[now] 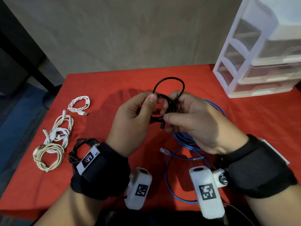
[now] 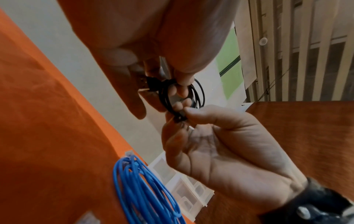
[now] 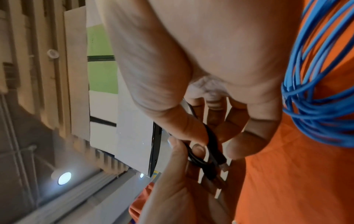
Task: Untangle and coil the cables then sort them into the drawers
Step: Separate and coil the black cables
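Although the head view shows both hands plainly, the lower drawers of the white unit at upper right are blurred and cut by the frame edge, so their contents cannot be made out. A second black bundle at lower left is half hidden behind the left wrist strap. At frame centre the left hand pinches the small black cable coil between thumb and fingers; the right hand grips the same coil, thumb pressed near its dangling plug. The blue cable lies loosely on the red cloth beneath the right hand. White cables lie coiled at left.
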Available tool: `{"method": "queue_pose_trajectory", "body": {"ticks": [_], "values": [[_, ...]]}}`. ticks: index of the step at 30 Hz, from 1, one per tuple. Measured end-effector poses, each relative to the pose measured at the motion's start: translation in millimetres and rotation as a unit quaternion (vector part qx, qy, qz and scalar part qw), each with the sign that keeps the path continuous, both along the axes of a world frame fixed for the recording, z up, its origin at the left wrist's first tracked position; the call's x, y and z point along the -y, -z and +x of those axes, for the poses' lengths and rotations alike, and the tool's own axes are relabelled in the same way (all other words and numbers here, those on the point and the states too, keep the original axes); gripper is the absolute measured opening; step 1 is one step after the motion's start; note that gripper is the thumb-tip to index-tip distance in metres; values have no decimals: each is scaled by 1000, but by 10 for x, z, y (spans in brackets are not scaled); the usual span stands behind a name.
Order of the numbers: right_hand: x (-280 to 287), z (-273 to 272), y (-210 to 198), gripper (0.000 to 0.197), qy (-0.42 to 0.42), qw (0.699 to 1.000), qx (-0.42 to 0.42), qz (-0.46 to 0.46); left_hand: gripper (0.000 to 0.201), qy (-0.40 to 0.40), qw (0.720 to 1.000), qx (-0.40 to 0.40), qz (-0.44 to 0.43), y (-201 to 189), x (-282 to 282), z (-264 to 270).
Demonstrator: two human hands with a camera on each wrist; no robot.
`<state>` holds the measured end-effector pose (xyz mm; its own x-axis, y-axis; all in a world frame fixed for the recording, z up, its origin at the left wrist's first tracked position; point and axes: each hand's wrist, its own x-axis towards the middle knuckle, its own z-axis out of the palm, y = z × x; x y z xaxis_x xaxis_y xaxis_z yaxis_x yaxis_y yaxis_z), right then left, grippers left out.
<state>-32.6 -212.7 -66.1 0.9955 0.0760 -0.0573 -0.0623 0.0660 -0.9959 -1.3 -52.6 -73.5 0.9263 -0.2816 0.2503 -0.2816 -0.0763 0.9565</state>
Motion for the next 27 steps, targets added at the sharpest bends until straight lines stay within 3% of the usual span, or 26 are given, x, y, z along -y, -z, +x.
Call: {"method": "queue_pose_trajectory", "body": {"ticks": [3, 8, 16, 19, 22, 27], "values": [[2, 6, 13, 25, 20, 998, 5, -61, 29, -10, 999, 30, 27, 53, -10, 11], [-14, -22, -11, 24, -19, 999, -41, -2, 25, -26, 996, 63, 53, 41, -17, 13], [75, 34, 22, 24, 3, 992, 36, -119, 26, -65, 995, 66, 27, -23, -58, 37], [234, 91, 72, 21, 43, 972, 47, -225, 28, -119, 992, 2, -45, -94, -209, 159], [356, 145, 119, 12, 118, 931, 82, -335, 29, -105, 979, -106, -138, -111, -261, 200], [253, 168, 170, 11, 123, 931, 95, -330, 27, -39, 958, -184, -217, -128, -159, 147]]}}
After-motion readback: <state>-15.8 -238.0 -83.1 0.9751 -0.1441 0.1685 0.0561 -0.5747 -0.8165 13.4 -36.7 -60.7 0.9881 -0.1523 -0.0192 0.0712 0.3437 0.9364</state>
